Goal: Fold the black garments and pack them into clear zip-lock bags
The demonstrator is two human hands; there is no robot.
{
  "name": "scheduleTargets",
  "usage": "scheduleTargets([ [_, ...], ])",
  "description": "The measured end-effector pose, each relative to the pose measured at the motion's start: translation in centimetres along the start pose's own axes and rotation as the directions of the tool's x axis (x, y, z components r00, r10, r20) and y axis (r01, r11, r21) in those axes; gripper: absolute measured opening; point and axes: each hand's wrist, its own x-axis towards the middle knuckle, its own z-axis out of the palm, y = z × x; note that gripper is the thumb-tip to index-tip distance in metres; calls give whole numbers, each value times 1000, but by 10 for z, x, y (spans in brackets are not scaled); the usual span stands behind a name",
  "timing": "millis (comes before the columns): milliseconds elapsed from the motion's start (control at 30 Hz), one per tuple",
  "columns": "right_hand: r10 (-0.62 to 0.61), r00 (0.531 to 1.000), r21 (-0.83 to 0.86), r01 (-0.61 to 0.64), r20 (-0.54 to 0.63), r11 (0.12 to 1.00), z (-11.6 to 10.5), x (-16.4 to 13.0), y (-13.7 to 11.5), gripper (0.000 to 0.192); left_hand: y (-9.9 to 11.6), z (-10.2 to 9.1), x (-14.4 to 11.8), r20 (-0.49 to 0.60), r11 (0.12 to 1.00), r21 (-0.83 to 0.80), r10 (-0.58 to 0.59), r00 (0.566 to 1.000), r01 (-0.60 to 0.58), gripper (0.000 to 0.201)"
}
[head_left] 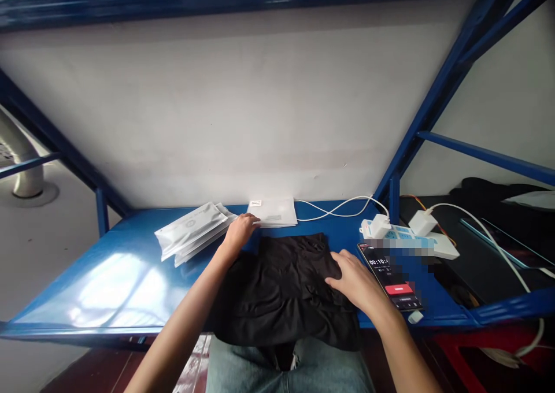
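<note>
A black garment (281, 289) lies crumpled on the blue table (117, 277), its near edge hanging over the front toward my lap. My right hand (353, 280) rests flat on the garment's right side, fingers spread. My left hand (240, 231) reaches past the garment's far left corner and touches the edge of a flat white packet (274, 211) with a small label. A fanned stack of white plastic bags (193, 231) lies just left of that hand.
A phone (390, 277) with a running timer lies right of the garment. Behind it sit a white power strip (407, 240) with chargers and white cables (338, 208). Blue shelf posts (392, 199) rise at the right; a dark bag lies beyond.
</note>
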Motion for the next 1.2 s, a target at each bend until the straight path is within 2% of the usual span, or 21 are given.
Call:
scheduleTargets([
  [100,-75,995,54,79,-73,995,4,-5,1,46,-2,8,3,41,999,44,8,999,-10,22],
  [200,-129,989,114,137,-78,984,7,-8,3,51,2,13,4,53,997,78,4,999,-8,25],
  [367,-67,997,218,59,27,974,8,-10,2,74,6,13,8,71,992,123,-4,997,-5,24],
  [500,-78,996,277,60,54,959,7,-6,0,78,14,7,7,80,987,159,2,997,-15,24],
  [667,-191,980,414,151,56,898,5,3,0,67,37,-14,0,43,977,212,-12,999,2,25],
  [833,-162,986,444,125,45,887,5,8,-1,68,66,-53,-11,16,966,257,-12,1000,7,23],
  [967,-151,988,465,147,-28,873,4,6,-4,65,92,-76,-42,5,962,266,68,998,-67,17],
  [1067,-162,982,492,190,-99,850,1,1,-7,53,114,-65,-80,44,967,205,147,988,-153,19],
  [1133,-163,982,536,191,-100,822,0,-1,-7,47,125,-42,-104,99,976,134,159,982,-172,23],
  [1200,-157,986,560,165,-63,812,3,-2,-4,48,131,-15,-121,153,986,95,118,981,-134,25],
])
